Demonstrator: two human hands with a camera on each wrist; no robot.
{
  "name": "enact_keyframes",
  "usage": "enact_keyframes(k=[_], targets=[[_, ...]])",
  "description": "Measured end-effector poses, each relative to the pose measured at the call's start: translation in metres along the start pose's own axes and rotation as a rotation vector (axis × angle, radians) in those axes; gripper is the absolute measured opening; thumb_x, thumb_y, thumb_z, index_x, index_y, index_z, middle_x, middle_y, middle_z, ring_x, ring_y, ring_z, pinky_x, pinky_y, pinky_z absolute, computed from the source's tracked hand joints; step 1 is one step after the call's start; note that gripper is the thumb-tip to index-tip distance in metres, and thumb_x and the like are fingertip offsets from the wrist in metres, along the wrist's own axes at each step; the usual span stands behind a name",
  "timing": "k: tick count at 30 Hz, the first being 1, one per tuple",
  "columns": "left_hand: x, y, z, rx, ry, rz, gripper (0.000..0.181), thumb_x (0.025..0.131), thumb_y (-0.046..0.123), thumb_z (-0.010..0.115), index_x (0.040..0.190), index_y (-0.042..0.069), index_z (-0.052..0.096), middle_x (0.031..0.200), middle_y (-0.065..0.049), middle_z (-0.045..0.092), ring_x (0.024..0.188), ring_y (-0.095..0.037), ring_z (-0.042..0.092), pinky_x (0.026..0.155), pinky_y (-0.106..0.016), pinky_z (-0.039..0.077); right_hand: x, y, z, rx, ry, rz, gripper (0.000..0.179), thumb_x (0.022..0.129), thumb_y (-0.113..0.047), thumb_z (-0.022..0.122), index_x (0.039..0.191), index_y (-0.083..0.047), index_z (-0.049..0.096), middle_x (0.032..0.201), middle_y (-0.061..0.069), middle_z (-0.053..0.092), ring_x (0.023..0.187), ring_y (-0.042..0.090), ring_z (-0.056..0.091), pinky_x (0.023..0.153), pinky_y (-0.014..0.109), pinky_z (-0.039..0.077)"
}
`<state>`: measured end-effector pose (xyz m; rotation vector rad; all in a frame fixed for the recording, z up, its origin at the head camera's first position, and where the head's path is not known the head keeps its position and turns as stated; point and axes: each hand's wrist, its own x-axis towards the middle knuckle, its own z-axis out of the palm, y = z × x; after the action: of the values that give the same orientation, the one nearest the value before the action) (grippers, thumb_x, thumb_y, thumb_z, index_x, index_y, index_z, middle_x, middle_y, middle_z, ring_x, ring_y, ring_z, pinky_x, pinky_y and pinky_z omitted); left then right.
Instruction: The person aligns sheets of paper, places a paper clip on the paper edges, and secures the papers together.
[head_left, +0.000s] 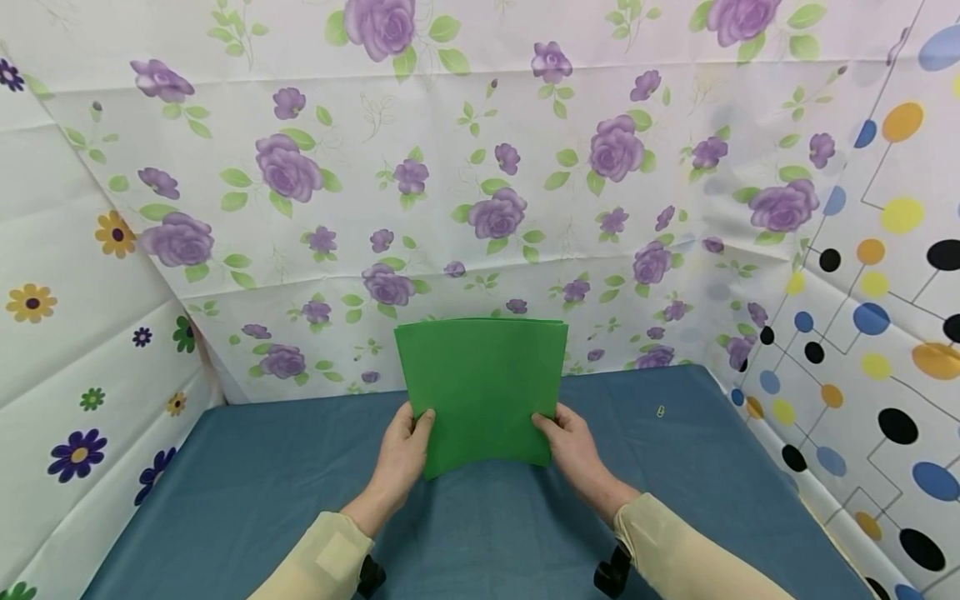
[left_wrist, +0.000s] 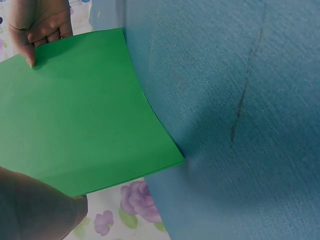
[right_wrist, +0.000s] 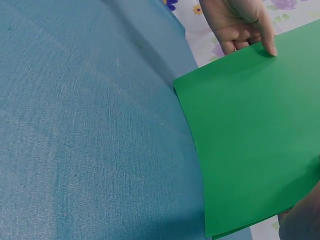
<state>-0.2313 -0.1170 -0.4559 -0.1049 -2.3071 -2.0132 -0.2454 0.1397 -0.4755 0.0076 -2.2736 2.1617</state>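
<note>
Several stacked sheets of green paper (head_left: 483,392) are held up and slightly bowed between both hands, over the middle of the table. My left hand (head_left: 402,450) grips their left edge, thumb in front and the other fingers behind. At the right edge my right hand (head_left: 581,450) pinches the sheets the same way. In the left wrist view, the lower edge of the green sheets (left_wrist: 100,115) curves, and the layers show slightly apart at a corner. The right wrist view shows the left thumb lying flat on the green face (right_wrist: 260,130).
A blue cloth covers the table (head_left: 300,483). A small yellow paper clip (head_left: 661,411) lies on it at the back right. Flowered sheeting (head_left: 450,208) hangs behind, with a dotted sheet (head_left: 862,333) on the right and another flowered sheet (head_left: 82,333) on the left.
</note>
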Motion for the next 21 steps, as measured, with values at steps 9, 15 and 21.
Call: enact_keyframes(k=[9,15,21], targets=[[0.0010,-0.0048,0.0017,-0.011,-0.003,0.008,0.034,0.113,0.024,0.044,0.141,0.005,0.048,0.135,-0.017,0.054,0.119,-0.032,0.059,0.097,-0.054,0.052,0.0014,0.0021,0.0009,-0.001,0.007,0.011,0.033,0.106,-0.021,0.058,0.133,-0.004,0.065,0.121,0.012,0.069,0.110,0.030,0.067,0.096,0.055,0.053],[0.0000,-0.0067,0.0020,-0.010,-0.013,0.013,0.038,0.113,0.025,0.043,0.145,0.004,0.044,0.139,-0.019,0.051,0.123,-0.035,0.056,0.099,-0.056,0.050,0.0012,0.0025,0.0013,-0.008,0.012,0.011,0.034,0.106,-0.020,0.057,0.135,-0.004,0.064,0.124,0.014,0.068,0.112,0.031,0.066,0.096,0.054,0.053],[-0.0003,-0.0072,0.0004,-0.024,-0.024,0.008,0.035,0.113,0.022,0.043,0.143,0.005,0.044,0.137,-0.018,0.051,0.122,-0.034,0.058,0.098,-0.056,0.051,0.0022,-0.0001,0.0006,-0.016,0.023,0.007,0.033,0.105,-0.016,0.055,0.135,-0.006,0.064,0.127,0.014,0.066,0.112,0.031,0.065,0.095,0.053,0.054]])
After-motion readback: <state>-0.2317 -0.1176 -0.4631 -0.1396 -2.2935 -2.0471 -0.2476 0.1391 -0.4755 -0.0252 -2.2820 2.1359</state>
